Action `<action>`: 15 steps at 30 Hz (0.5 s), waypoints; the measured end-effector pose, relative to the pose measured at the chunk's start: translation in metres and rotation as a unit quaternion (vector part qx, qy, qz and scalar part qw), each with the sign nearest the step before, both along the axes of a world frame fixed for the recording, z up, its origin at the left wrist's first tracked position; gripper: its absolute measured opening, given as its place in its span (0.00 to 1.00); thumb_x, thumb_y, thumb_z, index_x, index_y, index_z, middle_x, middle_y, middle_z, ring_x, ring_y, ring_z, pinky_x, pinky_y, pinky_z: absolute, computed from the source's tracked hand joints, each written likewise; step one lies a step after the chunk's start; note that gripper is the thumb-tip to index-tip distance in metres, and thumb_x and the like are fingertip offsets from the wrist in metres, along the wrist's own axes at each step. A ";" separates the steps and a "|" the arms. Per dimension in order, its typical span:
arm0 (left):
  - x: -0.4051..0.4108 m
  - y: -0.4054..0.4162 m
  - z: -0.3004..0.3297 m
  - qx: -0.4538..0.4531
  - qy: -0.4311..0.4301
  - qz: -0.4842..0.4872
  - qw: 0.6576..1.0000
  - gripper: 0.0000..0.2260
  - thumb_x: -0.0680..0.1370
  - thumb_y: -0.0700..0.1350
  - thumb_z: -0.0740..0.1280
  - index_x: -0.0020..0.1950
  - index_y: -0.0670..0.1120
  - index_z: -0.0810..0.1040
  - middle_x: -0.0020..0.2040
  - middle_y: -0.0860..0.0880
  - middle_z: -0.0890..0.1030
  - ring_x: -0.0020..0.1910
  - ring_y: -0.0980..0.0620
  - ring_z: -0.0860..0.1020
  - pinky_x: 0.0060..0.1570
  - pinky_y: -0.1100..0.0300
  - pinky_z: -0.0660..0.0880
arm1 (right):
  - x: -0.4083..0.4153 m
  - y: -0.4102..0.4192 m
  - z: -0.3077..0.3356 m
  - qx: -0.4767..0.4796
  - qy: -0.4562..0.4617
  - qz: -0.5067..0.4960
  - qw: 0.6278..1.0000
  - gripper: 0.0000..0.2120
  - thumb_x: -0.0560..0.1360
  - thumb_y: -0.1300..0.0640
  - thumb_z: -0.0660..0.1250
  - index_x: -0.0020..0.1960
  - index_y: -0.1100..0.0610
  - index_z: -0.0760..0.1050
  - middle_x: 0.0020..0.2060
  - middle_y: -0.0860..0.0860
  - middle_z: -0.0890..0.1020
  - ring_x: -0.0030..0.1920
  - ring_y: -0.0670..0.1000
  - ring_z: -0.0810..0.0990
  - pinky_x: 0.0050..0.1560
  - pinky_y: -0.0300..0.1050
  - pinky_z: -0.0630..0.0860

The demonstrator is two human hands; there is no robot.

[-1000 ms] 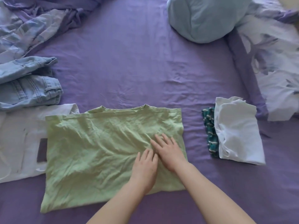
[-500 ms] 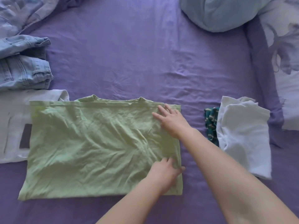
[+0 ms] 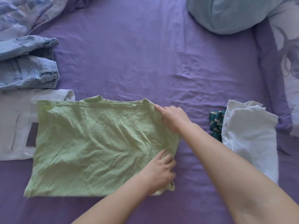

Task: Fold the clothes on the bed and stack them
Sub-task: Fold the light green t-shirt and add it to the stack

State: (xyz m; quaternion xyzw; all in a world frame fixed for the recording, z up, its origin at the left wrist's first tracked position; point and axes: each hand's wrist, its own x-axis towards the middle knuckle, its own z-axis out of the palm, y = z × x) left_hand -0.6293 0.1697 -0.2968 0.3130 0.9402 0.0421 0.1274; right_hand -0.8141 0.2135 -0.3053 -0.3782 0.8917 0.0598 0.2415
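Light green cotton T-shirt [image 3: 100, 143] lies flat and creased on the purple bedsheet [image 3: 145, 62], partly folded, neckline at its far edge. Right hand [image 3: 174, 118] grips the shirt's far right corner, fingers closed on the fabric. Left hand [image 3: 159, 172] grips the near right corner, fingers curled around the bunched edge. Shirt's left side overlaps a white garment [image 3: 14, 125] spread flat. Beyond that garment, light denim jeans [image 3: 27, 65] lie rumpled. Right of the shirt, apart from it, a folded white garment [image 3: 249, 139] rests on a teal patterned item [image 3: 216, 125]. Pale blue pillow [image 3: 226, 13] sits at the far right.
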 end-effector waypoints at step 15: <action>0.093 -0.170 0.022 0.005 -0.121 0.275 0.954 0.08 0.71 0.40 0.67 0.50 0.46 0.78 0.53 0.44 0.74 0.48 0.45 0.75 0.41 0.55 0.74 | 0.071 -0.143 0.044 -0.153 -0.275 -0.125 0.941 0.22 0.79 0.58 0.57 0.73 0.56 0.64 0.71 0.55 0.68 0.69 0.54 0.67 0.66 0.47 0.66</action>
